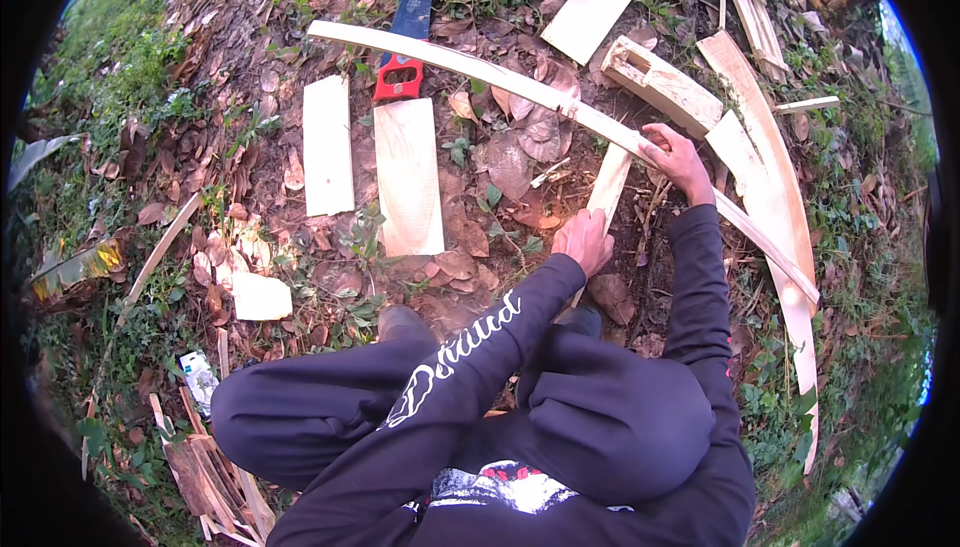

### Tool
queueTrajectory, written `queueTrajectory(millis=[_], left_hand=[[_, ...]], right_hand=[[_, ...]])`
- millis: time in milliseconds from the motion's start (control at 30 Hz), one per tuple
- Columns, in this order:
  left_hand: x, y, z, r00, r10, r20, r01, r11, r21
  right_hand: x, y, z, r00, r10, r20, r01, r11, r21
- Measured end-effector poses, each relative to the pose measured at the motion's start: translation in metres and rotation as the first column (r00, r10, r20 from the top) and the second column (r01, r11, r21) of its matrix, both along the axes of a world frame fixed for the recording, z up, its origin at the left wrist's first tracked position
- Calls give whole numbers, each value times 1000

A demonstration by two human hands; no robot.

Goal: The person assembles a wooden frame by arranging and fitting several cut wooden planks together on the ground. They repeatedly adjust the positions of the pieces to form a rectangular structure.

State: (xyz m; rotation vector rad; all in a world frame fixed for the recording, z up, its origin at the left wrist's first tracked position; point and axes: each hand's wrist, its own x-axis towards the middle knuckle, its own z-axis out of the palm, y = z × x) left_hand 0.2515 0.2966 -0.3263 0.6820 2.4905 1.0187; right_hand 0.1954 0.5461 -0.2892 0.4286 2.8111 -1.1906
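Grips the short strip (610,184), slanting up to the long strip (600,123), in the closed left hand (583,242). Pinches the long strip in the right hand (680,164), just beside its meeting with the short one. Has 2 boards (328,147) beyond, to the left, then a saw (399,90) crossed by the long strip.

Wearer's top (650,527): black or very dark navy, long-sleeved. Left sleeve (545,297) carries large white script lettering along its length; right sleeve (697,292) dark, mostly plain. Chest print (500,492): white patch, speckled dark, with red lettering. Trousers (625,432): dark navy, loose, softly creased. Shoes (402,326) dark, partly hidden; type unclear to me. Hands (584,242) bare, cuffs close-fitting.
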Motion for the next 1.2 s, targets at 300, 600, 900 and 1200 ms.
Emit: queueTrajectory(millis=[300, 600, 900, 1200], left_hand=[[0, -4, 8, 999, -32, 34, 33, 999, -25], [-83, -120, -3, 862, 506, -41, -498, 858, 127], [-129, -284, -55, 704, 702, -110, -645, 567, -513], [-132, -277, -56, 707, 692, -146, -668, 586, -458]], right_hand=[[-3, -15, 4, 971, 218, -96, -210, 974, 88], [1, -15, 7, 983, 161, -89, -163, 987, -11], [0, -13, 4, 987, 134, -83, -135, 991, -6], [5, -20, 1, 984, 72, -164, -79, 996, -40]])
